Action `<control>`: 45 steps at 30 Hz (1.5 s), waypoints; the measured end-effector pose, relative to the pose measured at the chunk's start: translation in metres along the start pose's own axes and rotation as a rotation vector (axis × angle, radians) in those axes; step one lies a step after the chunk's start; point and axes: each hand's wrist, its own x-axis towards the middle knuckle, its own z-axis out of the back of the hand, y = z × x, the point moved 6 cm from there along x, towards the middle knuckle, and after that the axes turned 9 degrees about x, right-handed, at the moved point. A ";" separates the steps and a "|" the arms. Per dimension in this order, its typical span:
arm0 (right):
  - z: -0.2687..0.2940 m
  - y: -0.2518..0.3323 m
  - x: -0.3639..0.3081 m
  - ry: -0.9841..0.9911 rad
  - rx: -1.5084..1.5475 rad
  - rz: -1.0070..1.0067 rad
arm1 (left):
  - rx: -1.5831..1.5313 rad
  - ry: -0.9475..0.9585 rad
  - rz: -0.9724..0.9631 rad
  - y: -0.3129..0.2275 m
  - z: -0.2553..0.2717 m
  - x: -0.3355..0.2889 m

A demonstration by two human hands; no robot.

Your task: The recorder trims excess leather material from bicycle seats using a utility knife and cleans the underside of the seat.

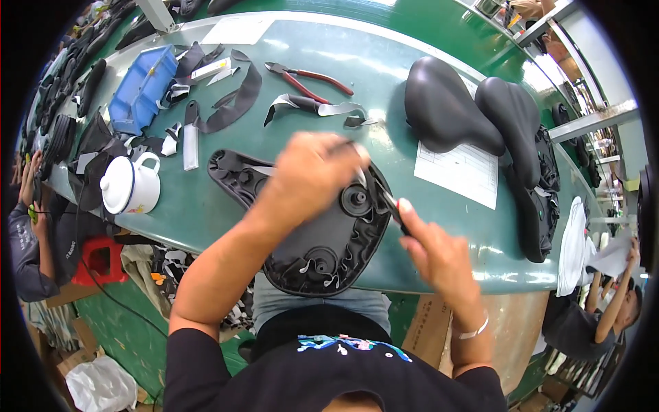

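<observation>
An upside-down black bicycle saddle lies at the table's front edge, its underside up and its cover gathered in folds round the rim. My left hand reaches over it, closed on a black strip of cover material at the far right part of the rim; the fingertips are partly blurred. In my right hand is a slim dark tool with a shiny metal part, apparently a knife. Its tip meets the saddle's right edge near a round black fitting.
Red-handled cutting pliers, black offcuts and a blue bin lie beyond. A white enamel mug stands left. Upright saddles rest on a paper sheet at right. Other people work at both sides.
</observation>
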 end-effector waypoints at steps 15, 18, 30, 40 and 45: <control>0.000 0.027 0.007 -0.025 -0.271 -0.331 | 0.877 -0.495 -0.819 -0.025 0.023 0.015; 0.005 0.044 -0.013 0.035 -0.250 -0.325 | -0.245 -0.578 -0.179 0.025 0.066 0.033; 0.036 0.015 0.044 0.483 -0.434 0.113 | -0.179 -0.005 -0.685 -0.025 0.074 -0.101; 0.033 0.045 -0.035 0.378 -0.385 -0.276 | 0.269 0.362 -0.480 -0.003 0.066 -0.024; 0.037 0.035 -0.027 0.410 -0.315 -0.243 | 0.556 0.448 -0.912 -0.027 -0.028 -0.029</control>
